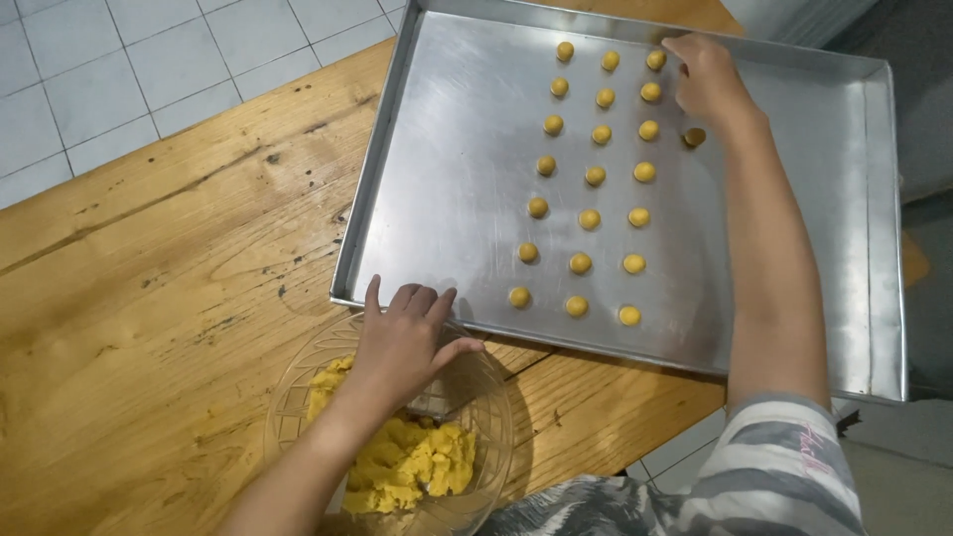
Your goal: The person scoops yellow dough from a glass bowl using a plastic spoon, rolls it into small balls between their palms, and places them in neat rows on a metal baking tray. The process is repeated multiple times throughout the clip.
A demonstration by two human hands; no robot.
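Note:
A large metal baking tray [447, 189] lies on a wooden table and carries several small yellow dough balls [590, 218] in three neat columns. My right hand [707, 77] reaches to the tray's far side, fingers bent over the top of a fourth column; one dough ball [694, 136] lies just under my wrist. Whether the fingers pinch a ball I cannot tell. My left hand [402, 342] rests flat, fingers spread, on the rim of a clear glass bowl [288, 407] at the tray's near edge. Yellow dough [417, 467] fills the bowl's bottom.
The wooden table [149, 298] stretches to the left of the tray. White floor tiles [119, 69] show beyond the table's far left edge. The tray's right side overhangs the table. My striped sleeve [774, 467] is at the lower right.

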